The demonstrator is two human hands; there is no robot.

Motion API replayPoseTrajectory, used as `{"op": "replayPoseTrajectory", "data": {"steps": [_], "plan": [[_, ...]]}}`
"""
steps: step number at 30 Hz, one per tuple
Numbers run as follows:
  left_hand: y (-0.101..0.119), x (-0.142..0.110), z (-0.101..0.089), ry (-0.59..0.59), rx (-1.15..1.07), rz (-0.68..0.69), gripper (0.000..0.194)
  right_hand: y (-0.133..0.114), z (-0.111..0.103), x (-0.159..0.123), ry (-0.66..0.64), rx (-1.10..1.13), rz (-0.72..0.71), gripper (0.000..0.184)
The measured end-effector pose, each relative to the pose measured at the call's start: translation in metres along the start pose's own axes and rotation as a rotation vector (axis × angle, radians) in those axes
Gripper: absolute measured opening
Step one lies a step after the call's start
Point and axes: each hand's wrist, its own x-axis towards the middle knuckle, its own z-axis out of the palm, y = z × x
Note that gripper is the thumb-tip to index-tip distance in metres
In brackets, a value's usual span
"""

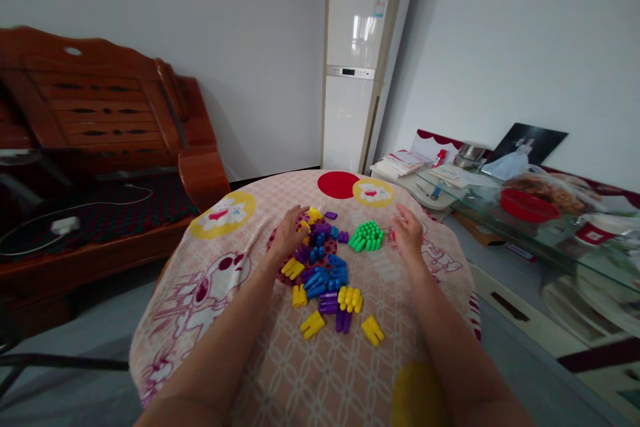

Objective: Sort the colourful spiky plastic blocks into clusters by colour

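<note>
My left hand (pixel 290 235) is at the left side of a mixed pile, its fingers curled down beside yellow plastic blocks (pixel 314 215); what is between the fingertips I cannot make out. To the right, my right hand (pixel 410 232) is low over the cloth with its fingers apart. A small red piece (pixel 394 235) shows by its thumb side. Between the hands lies a tight group of green blocks (pixel 367 236). Nearer to me are blue blocks (pixel 320 279), purple blocks (pixel 329 302), a yellow cluster (pixel 350 299) and several loose yellow blocks (pixel 373 331).
A patterned cloth covers the round table (pixel 320 373). At the left stands a wooden bench (pixel 100 120) with a white charger and cable. A tall white cabinet-like unit (pixel 350 113) stands behind. On the right, a glass shelf (pixel 480 207) holds a red bowl (pixel 529 205) and papers.
</note>
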Motion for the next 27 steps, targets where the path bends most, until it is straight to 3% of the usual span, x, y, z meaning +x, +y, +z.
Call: {"op": "replayPoseTrajectory", "data": {"steps": [2,4,6,9,12,19,22,27], "plan": [[0.002,-0.001,0.004,-0.016,0.002,-0.018,0.049,0.029,-0.030,0.022,0.170,-0.167,0.068,0.059],[0.003,-0.002,0.008,-0.041,-0.005,-0.033,0.045,0.052,-0.048,0.036,0.240,-0.277,0.147,0.055],[0.003,-0.002,0.011,-0.073,-0.009,-0.026,0.040,0.065,-0.052,0.042,0.244,-0.341,0.221,0.050],[0.001,-0.002,0.012,-0.107,-0.005,0.005,0.036,0.067,-0.038,0.039,0.144,-0.328,0.265,0.043],[-0.003,-0.003,0.013,-0.110,0.001,0.008,0.036,0.052,-0.008,0.026,-0.035,-0.209,0.256,0.043],[-0.006,-0.004,0.018,-0.103,-0.035,0.008,0.039,-0.011,0.063,-0.019,-0.544,0.109,0.197,0.051],[-0.005,-0.004,0.017,-0.091,-0.124,0.003,0.043,-0.035,0.083,-0.034,-0.685,0.164,0.186,0.058],[0.001,-0.009,0.009,-0.010,-0.294,-0.136,0.054,-0.071,0.098,-0.050,-0.843,0.243,0.031,0.057]]}}
